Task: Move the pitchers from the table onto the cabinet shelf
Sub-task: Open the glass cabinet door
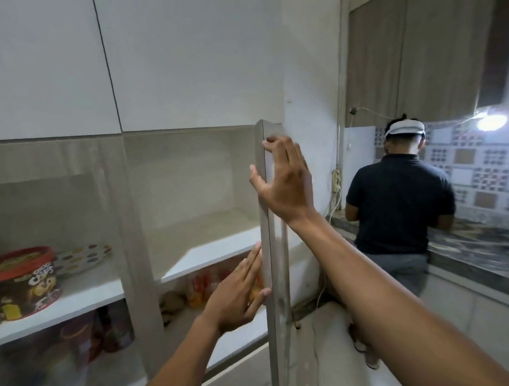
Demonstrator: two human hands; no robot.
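Observation:
No pitcher and no table are in view. The cabinet door [265, 221] stands edge-on in the middle, swung out from the cabinet. My right hand [284, 180] is up at the door's upper edge, fingers spread around it. My left hand [239, 294] lies flat against the door's inner face lower down, fingers straight. Behind the door the white cabinet shelf [209, 252] in the open compartment is bare.
A red-lidded snack tub [25, 281] and a dotted plate [82, 256] sit on the left shelf. Packets [201, 287] fill the shelf below. A person in a dark shirt [398, 205] stands at the dark counter [474, 254] on the right.

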